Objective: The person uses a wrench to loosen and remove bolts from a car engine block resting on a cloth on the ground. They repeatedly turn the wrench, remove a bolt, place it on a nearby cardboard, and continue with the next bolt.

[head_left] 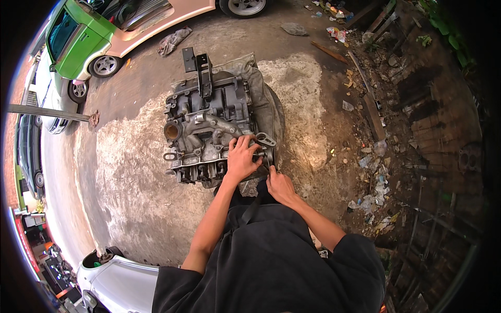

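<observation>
A greasy grey metal engine (209, 109) lies in front of me on a folded drab cloth (264, 94). Across its upper side runs a cast pipe manifold (209, 125) with a round rusty opening at the left. My left hand (243, 159) rests on the engine's near right corner, fingers spread over the metal beside a slotted metal bracket (266, 139). Just right of it, my right hand (281, 186) is closed low at the corner's edge. A thin metallic piece shows at its fingertips; its kind cannot be made out.
A dark upright bracket (203, 75) sticks up from the engine's far side. A green and cream vehicle (83, 41) stands at the far left, a silver car (117, 284) at the near left. Litter (378, 190) and planks (373, 115) line the right.
</observation>
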Demonstrator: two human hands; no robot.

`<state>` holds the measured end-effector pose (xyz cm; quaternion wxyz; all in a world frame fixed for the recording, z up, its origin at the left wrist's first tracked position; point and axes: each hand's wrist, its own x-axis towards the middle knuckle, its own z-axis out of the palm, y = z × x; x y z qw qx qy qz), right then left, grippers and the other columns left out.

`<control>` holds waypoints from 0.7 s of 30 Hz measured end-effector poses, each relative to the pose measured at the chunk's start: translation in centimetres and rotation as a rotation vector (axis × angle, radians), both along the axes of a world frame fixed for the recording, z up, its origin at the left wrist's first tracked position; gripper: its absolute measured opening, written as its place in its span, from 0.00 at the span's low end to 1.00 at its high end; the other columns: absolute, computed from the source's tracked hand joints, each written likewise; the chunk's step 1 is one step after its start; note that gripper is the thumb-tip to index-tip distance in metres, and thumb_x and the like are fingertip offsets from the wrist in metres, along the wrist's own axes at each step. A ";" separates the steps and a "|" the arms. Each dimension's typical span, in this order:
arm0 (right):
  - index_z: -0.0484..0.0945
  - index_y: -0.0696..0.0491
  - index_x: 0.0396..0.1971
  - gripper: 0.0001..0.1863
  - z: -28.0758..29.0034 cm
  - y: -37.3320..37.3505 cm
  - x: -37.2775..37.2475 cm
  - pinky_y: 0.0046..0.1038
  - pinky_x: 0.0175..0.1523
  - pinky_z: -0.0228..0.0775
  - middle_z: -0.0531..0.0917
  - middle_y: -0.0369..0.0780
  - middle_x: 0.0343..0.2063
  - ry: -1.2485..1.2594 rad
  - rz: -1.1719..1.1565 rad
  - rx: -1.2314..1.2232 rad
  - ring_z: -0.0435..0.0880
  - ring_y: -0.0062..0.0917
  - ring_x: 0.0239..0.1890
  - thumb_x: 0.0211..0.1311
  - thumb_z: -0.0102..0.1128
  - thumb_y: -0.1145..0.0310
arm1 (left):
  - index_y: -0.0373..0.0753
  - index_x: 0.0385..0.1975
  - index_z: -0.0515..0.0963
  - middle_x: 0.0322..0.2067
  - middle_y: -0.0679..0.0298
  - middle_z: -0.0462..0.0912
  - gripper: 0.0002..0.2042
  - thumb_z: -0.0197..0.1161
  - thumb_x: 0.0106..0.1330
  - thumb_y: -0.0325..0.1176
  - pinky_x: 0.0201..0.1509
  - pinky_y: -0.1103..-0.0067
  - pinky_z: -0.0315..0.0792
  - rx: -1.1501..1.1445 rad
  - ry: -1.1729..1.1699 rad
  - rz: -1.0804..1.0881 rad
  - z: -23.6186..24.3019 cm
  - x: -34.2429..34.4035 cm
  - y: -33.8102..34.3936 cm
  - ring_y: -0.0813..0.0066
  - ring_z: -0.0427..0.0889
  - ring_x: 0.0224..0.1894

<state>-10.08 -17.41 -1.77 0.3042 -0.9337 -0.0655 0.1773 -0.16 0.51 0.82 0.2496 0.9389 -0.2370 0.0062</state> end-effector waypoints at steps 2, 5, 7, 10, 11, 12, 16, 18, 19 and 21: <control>0.72 0.71 0.58 0.24 0.5 0.0 0.0 0.49 0.33 0.81 0.84 0.57 0.22 0.028 -0.028 -0.016 0.87 0.52 0.25 0.69 0.57 0.68 | 0.45 0.41 0.87 0.55 0.66 0.78 0.15 0.76 0.53 0.40 0.70 0.61 0.60 0.008 0.009 -0.001 -0.1 0.0 -0.1 0.63 0.73 0.64; 0.73 0.70 0.56 0.22 1.8 0.2 0.0 0.49 0.34 0.81 0.84 0.57 0.22 0.066 -0.077 0.034 0.86 0.54 0.26 0.70 0.56 0.68 | 0.45 0.41 0.87 0.56 0.66 0.78 0.15 0.75 0.53 0.40 0.70 0.61 0.60 0.011 0.004 0.003 -0.1 0.0 0.0 0.62 0.73 0.64; 0.74 0.69 0.55 0.20 2.9 0.4 0.2 0.49 0.35 0.81 0.84 0.57 0.23 0.075 -0.116 0.047 0.86 0.54 0.27 0.70 0.57 0.69 | 0.45 0.41 0.87 0.56 0.65 0.78 0.15 0.75 0.54 0.40 0.70 0.61 0.60 0.008 0.004 0.004 -0.2 0.0 0.0 0.62 0.73 0.64; 0.75 0.67 0.53 0.17 4.7 0.7 1.1 0.49 0.37 0.80 0.85 0.57 0.27 -0.027 -0.171 0.102 0.86 0.55 0.30 0.71 0.58 0.70 | 0.45 0.41 0.87 0.56 0.65 0.78 0.16 0.76 0.54 0.41 0.71 0.61 0.60 0.010 0.007 0.003 -0.2 0.0 0.0 0.62 0.73 0.64; 0.75 0.66 0.52 0.16 5.2 0.7 1.6 0.49 0.38 0.80 0.85 0.57 0.28 -0.065 -0.192 0.116 0.86 0.55 0.31 0.71 0.58 0.71 | 0.45 0.42 0.87 0.56 0.65 0.78 0.16 0.76 0.54 0.41 0.71 0.61 0.60 0.014 0.005 0.003 -0.3 0.0 0.0 0.62 0.73 0.64; 0.75 0.66 0.50 0.15 5.6 0.8 2.3 0.49 0.38 0.79 0.85 0.57 0.30 -0.110 -0.194 0.152 0.87 0.55 0.32 0.71 0.59 0.71 | 0.45 0.42 0.87 0.56 0.65 0.78 0.16 0.76 0.54 0.41 0.71 0.61 0.60 0.021 0.004 0.002 -0.3 0.0 0.0 0.62 0.73 0.64; 0.76 0.64 0.48 0.11 6.0 0.8 5.9 0.48 0.41 0.78 0.85 0.56 0.35 -0.244 -0.226 0.237 0.87 0.54 0.37 0.72 0.59 0.73 | 0.44 0.44 0.87 0.57 0.65 0.78 0.18 0.76 0.53 0.41 0.72 0.60 0.59 0.020 0.006 -0.003 -0.6 0.1 0.0 0.62 0.72 0.65; 0.77 0.63 0.49 0.11 5.1 0.9 8.5 0.48 0.42 0.78 0.86 0.56 0.35 -0.307 -0.227 0.302 0.86 0.54 0.38 0.72 0.59 0.74 | 0.43 0.45 0.87 0.57 0.64 0.78 0.19 0.77 0.53 0.41 0.72 0.60 0.59 0.042 0.026 0.000 -0.6 0.1 0.1 0.61 0.72 0.66; 0.78 0.62 0.49 0.11 4.4 1.1 9.9 0.48 0.43 0.78 0.86 0.56 0.35 -0.339 -0.248 0.326 0.86 0.54 0.38 0.72 0.59 0.73 | 0.43 0.45 0.87 0.58 0.64 0.78 0.20 0.77 0.53 0.41 0.72 0.60 0.59 0.043 0.012 -0.001 -0.5 0.1 0.1 0.61 0.72 0.66; 0.78 0.61 0.49 0.11 3.2 1.5 12.1 0.48 0.44 0.78 0.86 0.56 0.35 -0.411 -0.284 0.377 0.86 0.55 0.39 0.73 0.59 0.73 | 0.42 0.46 0.87 0.58 0.63 0.78 0.21 0.77 0.52 0.41 0.72 0.60 0.59 0.061 0.019 0.001 -0.4 0.0 0.1 0.61 0.72 0.66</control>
